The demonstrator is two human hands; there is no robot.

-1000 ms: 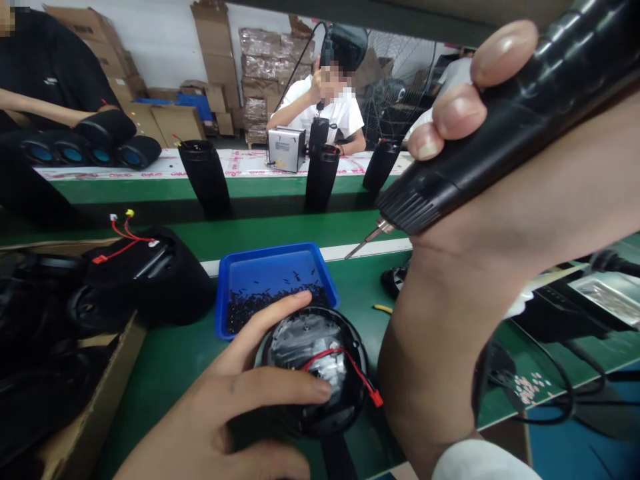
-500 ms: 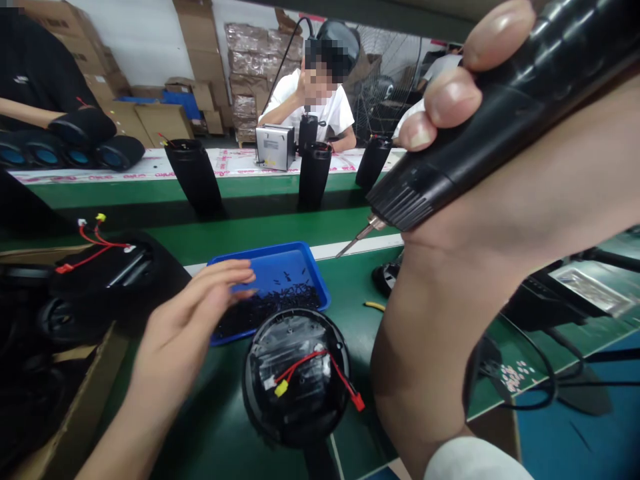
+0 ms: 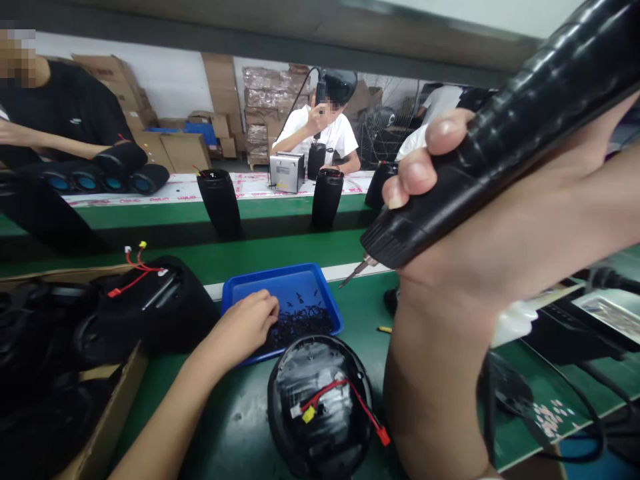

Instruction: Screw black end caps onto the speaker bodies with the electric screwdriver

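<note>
Stretching right across the scene, the green bench carries plenty! Beyond it, a person in a white shirt leans in with a tool, and at far left another in a dark shirt stretches an arm over black cylinders.

Down the bench's left edge, a cardboard box is crammed with black parts; a black casing lies at its far right corner, red leads poking up. Next in size, the blue tray sits mid-bench, its far edge by the white stripe.

High on the right, the right hand has its fingers wrapped firmly round a black screwdriver, bit slanting down to the left, clear of everything beneath!

Centre stage, toward the bench's near edge, the round black unit rests just in front of the tray's near right corner. And the left hand is in the tray, fingers curled down at the screws; whether it grips one, I can't tell!

Smaller now: red wires cross the unit, with a red connector overhanging its right rim and a yellow connector lying on top. Tiniest of all, black screws heap along the tray's near edge.
</note>
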